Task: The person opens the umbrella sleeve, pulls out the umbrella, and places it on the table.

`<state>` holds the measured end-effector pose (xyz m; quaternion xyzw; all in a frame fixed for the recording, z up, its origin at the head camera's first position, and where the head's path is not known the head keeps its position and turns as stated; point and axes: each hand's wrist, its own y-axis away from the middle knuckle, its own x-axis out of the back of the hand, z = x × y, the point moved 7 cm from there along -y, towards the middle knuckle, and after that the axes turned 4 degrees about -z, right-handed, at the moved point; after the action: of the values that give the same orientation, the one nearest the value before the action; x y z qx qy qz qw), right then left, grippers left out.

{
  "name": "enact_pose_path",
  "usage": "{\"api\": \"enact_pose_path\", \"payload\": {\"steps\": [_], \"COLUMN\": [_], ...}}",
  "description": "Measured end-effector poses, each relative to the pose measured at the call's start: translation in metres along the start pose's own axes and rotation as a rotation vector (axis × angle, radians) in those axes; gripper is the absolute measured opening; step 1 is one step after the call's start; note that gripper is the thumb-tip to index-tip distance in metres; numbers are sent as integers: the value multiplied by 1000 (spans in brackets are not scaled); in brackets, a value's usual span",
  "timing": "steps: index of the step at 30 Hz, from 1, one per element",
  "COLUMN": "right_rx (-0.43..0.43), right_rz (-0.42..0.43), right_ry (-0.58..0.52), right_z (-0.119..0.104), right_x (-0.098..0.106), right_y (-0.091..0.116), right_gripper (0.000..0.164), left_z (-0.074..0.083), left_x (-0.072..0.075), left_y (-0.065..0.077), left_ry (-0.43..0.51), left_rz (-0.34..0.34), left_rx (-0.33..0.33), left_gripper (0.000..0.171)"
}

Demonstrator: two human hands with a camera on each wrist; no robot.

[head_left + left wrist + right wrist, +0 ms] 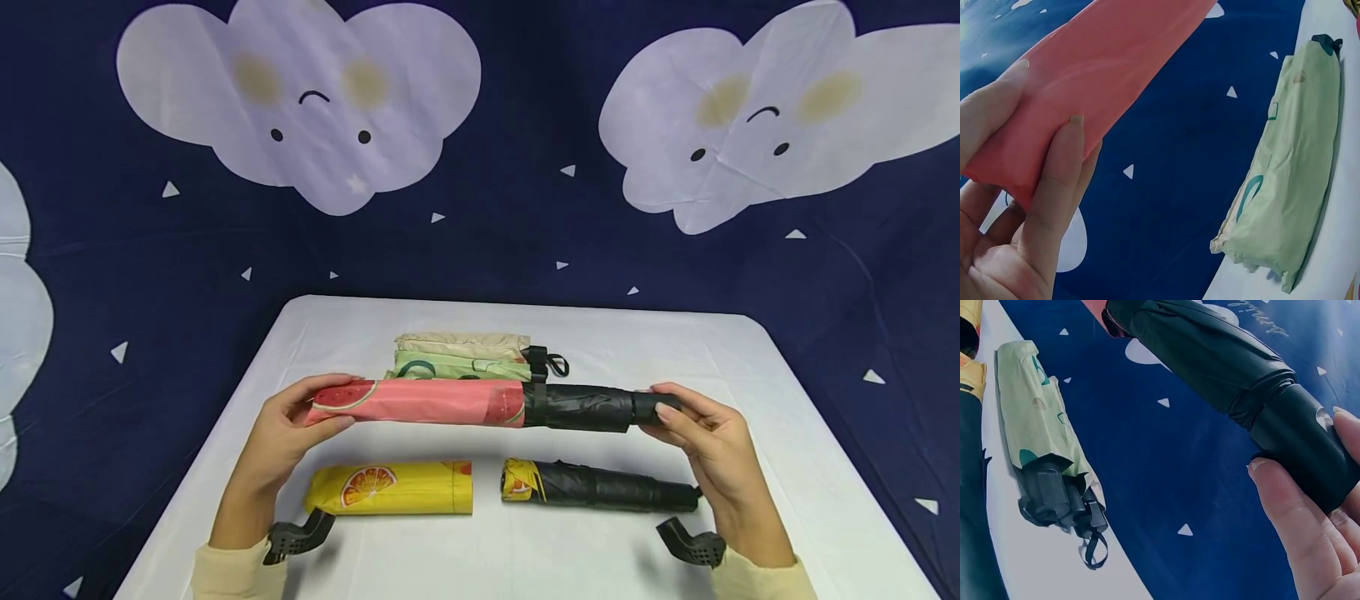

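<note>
A folded black umbrella [581, 407] is held level above the table, its far half inside a pink watermelon-print sleeve [442, 402]. My left hand [288, 425] pinches the left end of that sleeve between thumb and fingers. At the other end, my right hand [705, 433] grips the black handle [1300, 440] with thumb and fingertips. Below lie a yellow orange-print sleeve [408, 487] and, apart from it on the right, another folded black umbrella [607, 487] with some yellow fabric at its left end. How deep the held umbrella reaches into the pink sleeve is hidden.
Behind the held umbrella, a green sleeved umbrella [457, 365] and a beige sleeved one [465, 343] lie side by side on the white table [750, 358]. Their black handles point right. A dark blue cloth with clouds [510, 233] hangs beyond the table's back edge.
</note>
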<state>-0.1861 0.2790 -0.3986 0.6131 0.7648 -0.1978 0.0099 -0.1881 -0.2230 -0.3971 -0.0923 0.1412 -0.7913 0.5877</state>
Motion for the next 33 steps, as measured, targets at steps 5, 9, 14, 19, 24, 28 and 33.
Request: {"api": "enact_pose_path", "payload": {"steps": [5,9,14,19,24,28,33], "right_rx": [13,21,22,14,20,19,5], "right_rz": [9,15,36,69,102,133,158], "right_ry": [-3,2,21,15,-21,-15,0], "right_z": [-1,-3,-4,-4,-5,-5,-4], "right_x": [4,9,16,25,35,44,59], "right_y": [3,5,10,16,23,29,38], "right_gripper": [30,30,30,31,31,32,32], "left_z": [0,-1,-2,-2,-3,-5,-12], "left_x": [4,8,13,19,25,29,37], "left_y": [3,7,12,17,22,26,32], "left_ry": [7,9,34,53,68,90,105], "left_rz": [12,25,51,80,102,104,133], "left_rx": [-21,-26,-32,-46,-49,-63,-37], "left_gripper": [54,53,52,53,53,53,53]}}
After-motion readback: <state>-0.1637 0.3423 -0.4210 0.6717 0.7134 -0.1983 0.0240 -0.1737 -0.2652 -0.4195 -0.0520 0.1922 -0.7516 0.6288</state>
